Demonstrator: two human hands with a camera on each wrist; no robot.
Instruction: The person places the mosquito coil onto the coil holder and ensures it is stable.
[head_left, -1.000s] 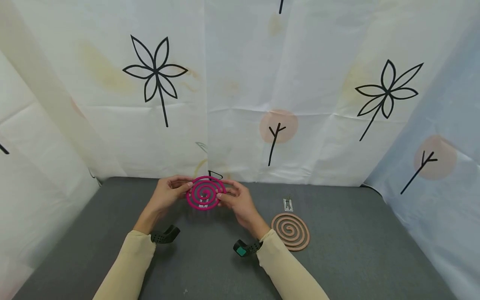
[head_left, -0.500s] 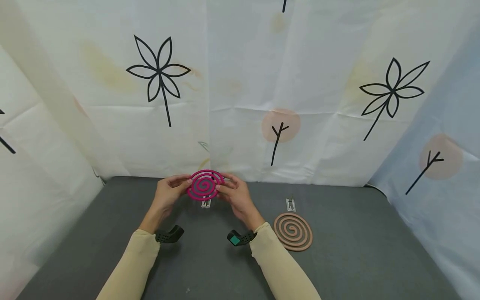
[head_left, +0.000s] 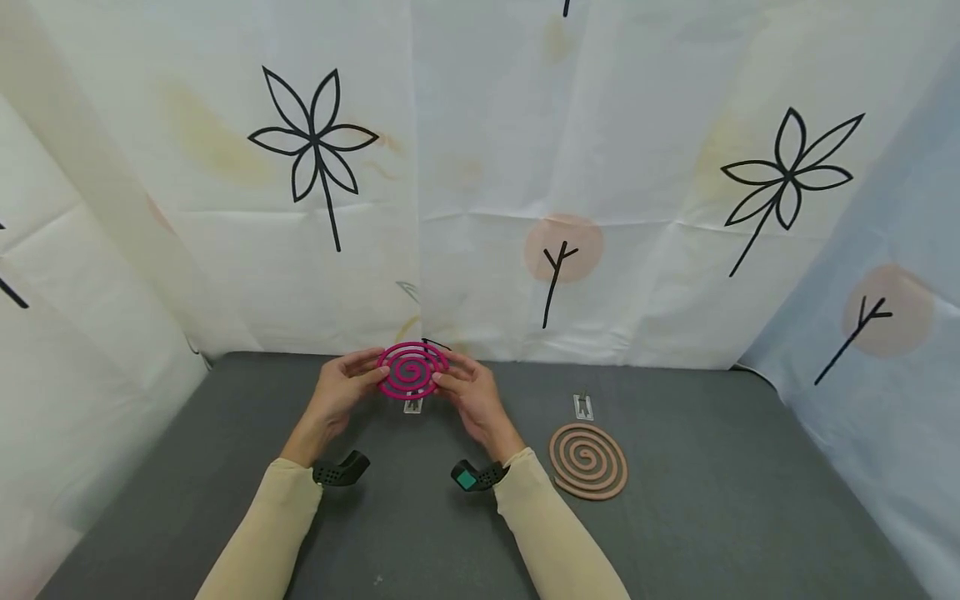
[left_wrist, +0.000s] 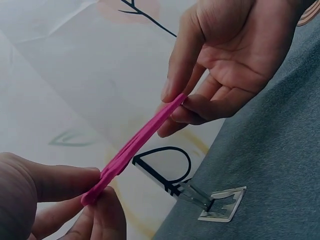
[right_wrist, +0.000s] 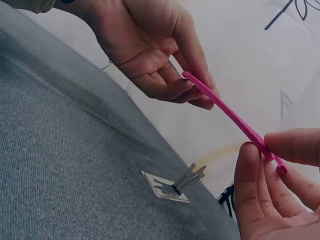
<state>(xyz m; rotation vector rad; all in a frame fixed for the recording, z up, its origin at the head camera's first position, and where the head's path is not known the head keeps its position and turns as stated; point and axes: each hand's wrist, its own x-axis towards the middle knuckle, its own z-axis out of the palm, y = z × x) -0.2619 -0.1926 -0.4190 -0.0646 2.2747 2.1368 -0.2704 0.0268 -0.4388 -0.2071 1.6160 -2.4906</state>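
At twelve o'clock from a metal stand (head_left: 412, 408), the left hand (head_left: 339, 393) and right hand (head_left: 474, 397) are pinching a raised pink coil (head_left: 411, 369) by opposite edges, fingertips nearly meeting thumbs. At its four o'clock, a brown coil (head_left: 587, 455) is lying flat.

This looks like a little work corner with walls made of hanging sheets, but I can't tell if it is in a home, a workshop or some other place. A white back sheet (head_left: 480, 125) with creases, big black line flowers (head_left: 313, 140) and a round pink spot (head_left: 564, 250) hangs right behind the worktop (head_left: 712, 500), and a left sheet (head_left: 60, 333) and a right sheet (head_left: 877, 350) close in the sides. The worktop is dark grey, and up close its top looks woven, like cloth.
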